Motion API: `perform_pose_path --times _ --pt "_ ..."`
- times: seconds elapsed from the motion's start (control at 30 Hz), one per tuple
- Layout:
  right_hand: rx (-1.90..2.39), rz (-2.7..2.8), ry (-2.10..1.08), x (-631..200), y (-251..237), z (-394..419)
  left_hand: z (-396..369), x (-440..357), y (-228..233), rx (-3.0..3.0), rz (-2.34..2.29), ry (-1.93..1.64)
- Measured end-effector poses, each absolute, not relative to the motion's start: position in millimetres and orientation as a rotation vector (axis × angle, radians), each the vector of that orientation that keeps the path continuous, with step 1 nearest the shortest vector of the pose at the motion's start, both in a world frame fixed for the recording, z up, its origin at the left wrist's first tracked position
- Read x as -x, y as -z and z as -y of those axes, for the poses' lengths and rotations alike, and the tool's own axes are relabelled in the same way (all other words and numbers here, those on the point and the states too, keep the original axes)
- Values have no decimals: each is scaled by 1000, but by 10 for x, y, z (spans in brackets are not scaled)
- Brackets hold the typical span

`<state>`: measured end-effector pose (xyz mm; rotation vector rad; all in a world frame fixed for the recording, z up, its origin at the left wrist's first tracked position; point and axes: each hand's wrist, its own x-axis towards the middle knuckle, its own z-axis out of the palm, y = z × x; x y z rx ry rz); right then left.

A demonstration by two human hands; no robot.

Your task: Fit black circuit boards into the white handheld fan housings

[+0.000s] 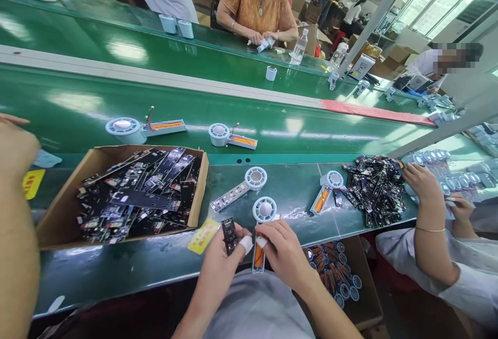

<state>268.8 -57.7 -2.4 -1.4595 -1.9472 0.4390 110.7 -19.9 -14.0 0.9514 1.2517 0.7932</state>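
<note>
A person sat at a green surface [116, 271], both hands low and close to the body. The left hand [223, 261] pinched a small black circuit board [229, 235] upright between thumb and taped fingertip, its grip closed on the board. The right hand [286, 253] was closed around the handle of a white fan body [264, 212], whose round head rested on the surface edge and whose orange battery [259, 256] showed in the open handle.

The board looked thinly held by its edges; it might slip or twist if pressed against the handle at an angle, and the battery's wires could be caught beneath it.

A cardboard box [62, 209] of black boards sat to the left. More fan bodies lay on the surface and on the conveyor belt [78, 116] beyond. A co-worker's hand [422, 181] at right reached toward a loose pile of boards [373, 188].
</note>
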Motion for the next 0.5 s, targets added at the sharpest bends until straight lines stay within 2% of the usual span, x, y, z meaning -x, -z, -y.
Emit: perform_pose_path --times 0.33,0.5 --pt "1464 1852 -366 -2632 118 652 282 -1023 208 -1101 -1285 -814" --pt "1364 2045 -367 -2630 41 612 250 -1018 186 -1097 -1256 -803"
